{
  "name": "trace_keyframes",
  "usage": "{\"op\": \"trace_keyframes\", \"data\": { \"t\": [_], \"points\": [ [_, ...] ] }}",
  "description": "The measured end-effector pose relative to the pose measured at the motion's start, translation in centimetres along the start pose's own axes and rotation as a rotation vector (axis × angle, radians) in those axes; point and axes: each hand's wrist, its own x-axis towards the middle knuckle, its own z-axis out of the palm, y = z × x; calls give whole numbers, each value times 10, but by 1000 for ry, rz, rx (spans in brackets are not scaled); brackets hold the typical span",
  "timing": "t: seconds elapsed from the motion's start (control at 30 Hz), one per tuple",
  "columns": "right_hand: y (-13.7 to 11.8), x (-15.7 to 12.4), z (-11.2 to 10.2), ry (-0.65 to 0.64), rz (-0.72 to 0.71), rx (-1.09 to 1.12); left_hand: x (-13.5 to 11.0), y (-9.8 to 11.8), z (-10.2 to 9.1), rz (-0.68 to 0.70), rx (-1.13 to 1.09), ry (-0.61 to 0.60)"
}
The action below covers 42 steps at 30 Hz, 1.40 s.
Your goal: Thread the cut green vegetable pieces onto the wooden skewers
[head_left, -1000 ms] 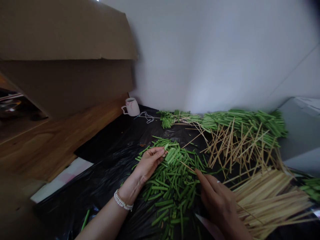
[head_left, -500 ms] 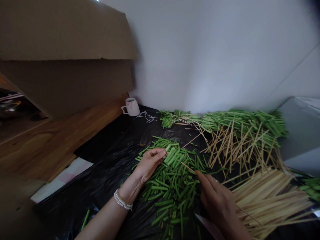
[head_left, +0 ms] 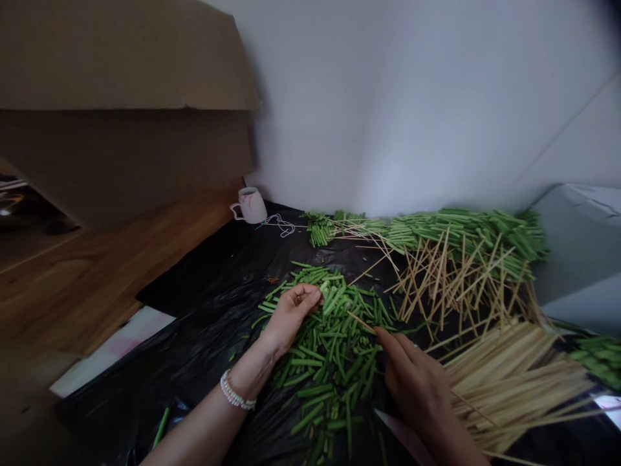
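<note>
My left hand (head_left: 297,309), wearing a beaded bracelet at the wrist, pinches a cut green bean piece (head_left: 325,288) between thumb and fingers. My right hand (head_left: 418,375) grips a thin bamboo skewer (head_left: 361,321) that points left toward the pinched piece; its rear part comes out behind the hand. Whether the skewer's tip touches any bean is not clear. Beneath both hands a loose heap of cut green beans (head_left: 315,372) lies on black plastic sheeting (head_left: 204,343). A pale, flat, blade-like thing (head_left: 400,435) shows under my right hand, mostly hidden.
Threaded bean skewers (head_left: 456,226) are piled along the wall, sticks toward me. A bundle of bare bamboo skewers (head_left: 514,382) lies at right. A white mug (head_left: 252,206) and a thin cord (head_left: 281,224) sit at the back left, by a large cardboard box (head_left: 126,149).
The view has shifted slightly to the right. Bean pieces lined up beside my left fingertips are less distinct now. Both hands keep nearly the same places.
</note>
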Motion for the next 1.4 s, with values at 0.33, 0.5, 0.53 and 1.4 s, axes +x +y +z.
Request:
{"op": "trace_keyframes", "data": {
  "t": [0.33, 0.5, 0.53, 1.4],
  "points": [
    [19, 10, -11, 159, 115, -41, -10, -2, 13, 269, 461, -149],
    [22, 9, -9, 148, 124, -51, -27, -2, 20, 572, 1039, -617],
    [21, 8, -8, 144, 118, -53, -29, -2, 21, 589, 1107, -666],
    [22, 11, -8, 121, 141, -47, -24, -7, 13, 578, 1347, -445]
  ]
}}
